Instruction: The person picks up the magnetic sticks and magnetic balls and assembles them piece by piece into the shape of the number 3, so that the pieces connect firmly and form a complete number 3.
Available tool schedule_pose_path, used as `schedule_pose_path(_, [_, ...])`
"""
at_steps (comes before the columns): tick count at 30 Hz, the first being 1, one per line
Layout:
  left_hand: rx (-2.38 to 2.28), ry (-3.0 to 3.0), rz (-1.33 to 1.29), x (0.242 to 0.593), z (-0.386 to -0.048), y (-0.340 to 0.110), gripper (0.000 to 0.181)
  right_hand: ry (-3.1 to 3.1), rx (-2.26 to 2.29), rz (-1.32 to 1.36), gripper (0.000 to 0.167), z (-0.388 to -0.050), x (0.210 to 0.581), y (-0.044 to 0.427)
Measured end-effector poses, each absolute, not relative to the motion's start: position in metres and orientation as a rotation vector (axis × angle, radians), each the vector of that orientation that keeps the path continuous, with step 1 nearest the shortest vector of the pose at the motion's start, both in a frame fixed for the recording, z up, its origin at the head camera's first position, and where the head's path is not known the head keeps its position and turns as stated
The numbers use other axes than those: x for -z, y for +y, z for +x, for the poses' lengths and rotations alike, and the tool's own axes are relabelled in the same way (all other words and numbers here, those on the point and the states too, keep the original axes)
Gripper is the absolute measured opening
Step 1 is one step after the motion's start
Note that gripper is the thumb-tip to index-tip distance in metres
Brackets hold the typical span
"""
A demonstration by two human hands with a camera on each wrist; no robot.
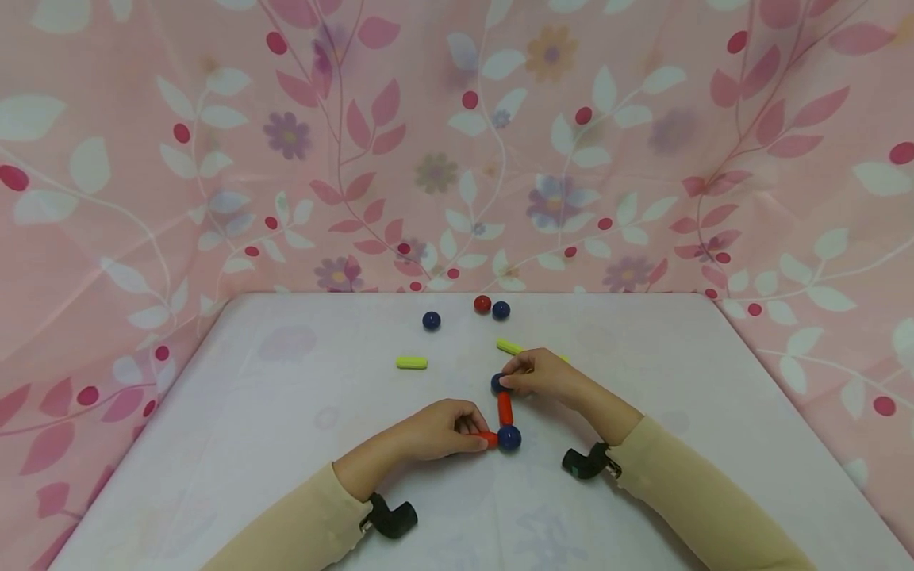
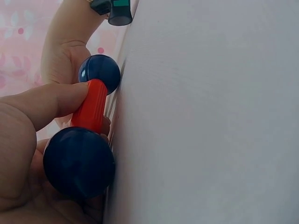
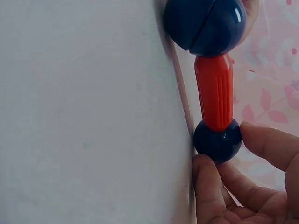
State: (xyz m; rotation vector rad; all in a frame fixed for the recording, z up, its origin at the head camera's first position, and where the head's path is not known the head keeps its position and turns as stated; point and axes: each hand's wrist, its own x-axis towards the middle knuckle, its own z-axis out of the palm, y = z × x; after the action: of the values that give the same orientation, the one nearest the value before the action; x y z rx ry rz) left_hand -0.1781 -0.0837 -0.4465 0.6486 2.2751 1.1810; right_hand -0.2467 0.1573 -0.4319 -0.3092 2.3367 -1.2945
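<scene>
My left hand pinches a red rod between thumb and fingers. One end of that rod meets a dark blue ball. In the left wrist view another blue ball sits at the rod's near end, within the palm; the hand hides it from the head view. A second red rod runs from the corner ball to a further blue ball. My right hand grips this ball with thumb and fingertips. The joined pieces lie low, at the tabletop.
At the back of the white-covered table are two blue balls and a red ball. A lime rod lies left of centre. Another lime rod lies behind the right hand, partly hidden. Patterned pink cloth hangs behind.
</scene>
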Motion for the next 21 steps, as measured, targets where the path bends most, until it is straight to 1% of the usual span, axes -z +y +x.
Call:
schedule_pose_path(9, [-1.169, 2.277, 0.652, 0.445, -0.177, -0.083, 0.009, 2.447, 1.259, -0.327, 0.026, -0.238, 0.427, 0.164])
schedule_pose_path(16, [-1.179, 2.278, 0.646, 0.446, -0.177, -0.083, 0.009, 2.438, 1.257, -0.356, 0.017, -0.227, 0.422, 0.17])
schedule_pose_path(21, [-1.178, 2.286, 0.657, 0.446, -0.178, -0.083, 0.01, 2.406, 1.265, -0.364, 0.015, -0.218, 0.427, 0.17])
